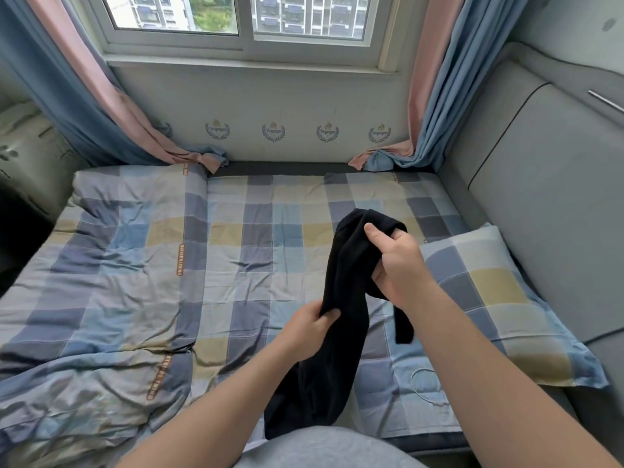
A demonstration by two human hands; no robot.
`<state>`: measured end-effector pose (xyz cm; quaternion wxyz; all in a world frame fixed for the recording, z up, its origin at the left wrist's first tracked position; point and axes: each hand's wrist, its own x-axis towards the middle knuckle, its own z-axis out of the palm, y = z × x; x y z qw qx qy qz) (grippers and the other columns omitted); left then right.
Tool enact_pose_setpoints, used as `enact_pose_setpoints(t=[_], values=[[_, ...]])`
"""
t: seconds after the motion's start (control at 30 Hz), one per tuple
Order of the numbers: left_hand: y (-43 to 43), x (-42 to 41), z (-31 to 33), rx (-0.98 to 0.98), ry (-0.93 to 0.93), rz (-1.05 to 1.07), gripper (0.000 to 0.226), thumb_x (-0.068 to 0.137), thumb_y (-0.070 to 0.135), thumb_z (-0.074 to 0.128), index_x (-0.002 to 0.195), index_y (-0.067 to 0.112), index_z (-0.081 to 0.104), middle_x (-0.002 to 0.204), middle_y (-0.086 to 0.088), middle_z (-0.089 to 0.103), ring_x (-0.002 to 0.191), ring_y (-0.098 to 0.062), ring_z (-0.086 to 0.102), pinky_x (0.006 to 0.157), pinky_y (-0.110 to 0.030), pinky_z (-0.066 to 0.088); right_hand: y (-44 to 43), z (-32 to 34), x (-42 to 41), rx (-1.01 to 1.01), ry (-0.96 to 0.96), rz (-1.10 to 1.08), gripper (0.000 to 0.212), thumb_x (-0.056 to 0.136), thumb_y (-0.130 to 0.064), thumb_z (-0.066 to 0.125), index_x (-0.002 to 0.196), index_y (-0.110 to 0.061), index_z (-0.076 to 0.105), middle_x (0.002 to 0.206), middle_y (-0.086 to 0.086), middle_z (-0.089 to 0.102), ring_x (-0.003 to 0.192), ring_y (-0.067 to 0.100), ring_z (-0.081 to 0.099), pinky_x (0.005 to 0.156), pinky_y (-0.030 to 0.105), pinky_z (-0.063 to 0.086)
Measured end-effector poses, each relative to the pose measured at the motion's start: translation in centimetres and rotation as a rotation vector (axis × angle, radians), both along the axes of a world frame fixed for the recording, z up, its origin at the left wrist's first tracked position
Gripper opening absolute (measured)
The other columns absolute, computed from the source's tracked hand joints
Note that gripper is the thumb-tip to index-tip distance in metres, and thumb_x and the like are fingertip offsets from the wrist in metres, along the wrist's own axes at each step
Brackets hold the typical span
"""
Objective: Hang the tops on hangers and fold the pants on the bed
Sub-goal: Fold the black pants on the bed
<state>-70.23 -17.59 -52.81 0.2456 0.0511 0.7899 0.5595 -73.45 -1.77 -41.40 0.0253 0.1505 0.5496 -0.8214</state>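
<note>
Fingers [329, 315] around raised black garment [344, 265]

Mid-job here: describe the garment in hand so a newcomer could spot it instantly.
Find the checked bed under the window. Over its near right part, beside the pillow, the left hand and right hand grip a limp black garment. It is the only black cloth among pale checks.

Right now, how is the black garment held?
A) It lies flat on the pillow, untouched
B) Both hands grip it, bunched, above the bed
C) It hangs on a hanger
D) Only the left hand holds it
B: the right hand grips the black garment near its top, the left hand pinches it lower, above the checked bedsheet.
</note>
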Motion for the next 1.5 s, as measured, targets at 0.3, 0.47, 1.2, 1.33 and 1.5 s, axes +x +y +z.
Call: enact_pose_setpoints(t=[0.3,0.47,1.2,1.33,1.5], values=[[-0.8,-2.5,4.2,0.268,-0.008,0.305,0.021,0.103,0.022,0.053,0.092,0.022,0.070,0.086,-0.002,0.074,0.091,-0.027,0.070,0.073,-0.041,0.056,1.4,-5.0,4.2,0.320,-0.103,0.334,0.049,0.095,-0.040,0.063,0.140,-0.031,0.047,0.138,-0.007,0.058,0.121,0.007,0.060,0.098,0.032,0.048],[-0.9,-2.7,8.8,0.374,0.110,0.236,0.022,0.096,0.039,0.055,0.093,0.025,0.072,0.099,-0.012,0.074,0.099,-0.031,0.071,0.084,-0.052,0.058,0.1,-8.6,7.2,0.225,-0.184,0.486,0.068,0.071,-0.048,0.081,0.132,-0.033,0.053,0.121,-0.013,0.071,0.114,0.007,0.066,0.084,0.018,0.054],[-3.3,0.5,4.2,0.134,-0.139,0.004,0.055,0.079,0.036,0.083,0.127,0.034,0.057,0.113,0.012,0.071,0.100,-0.005,0.070,0.082,-0.022,0.056,-0.8,-5.7,1.4,0.175,-0.200,-0.093,0.022,0.094,-0.031,0.069,0.107,-0.013,0.070,0.098,0.007,0.077,0.093,0.026,0.074,0.080,0.044,0.061],[-3.5,1.1,1.5,-0.104,-0.049,0.003,0.024,0.087,0.033,0.073,0.108,0.042,0.063,0.103,0.016,0.073,0.098,-0.005,0.069,0.094,-0.039,0.055,-0.8,-5.3,1.2,0.031,-0.240,-0.112,0.028,0.096,-0.027,0.067,0.118,-0.010,0.066,0.109,0.010,0.075,0.101,0.028,0.072,0.079,0.042,0.061],[-4.0,0.1,2.0,0.013,-0.003,0.173,0.014,0.101,0.025,0.057,0.100,0.034,0.068,0.090,0.015,0.074,0.090,-0.007,0.070,0.084,-0.036,0.054,0.5,-5.3,1.6,-0.099,-0.261,-0.062,0.028,0.101,-0.020,0.057,0.123,-0.003,0.062,0.115,0.012,0.073,0.104,0.025,0.071,0.075,0.034,0.058]])
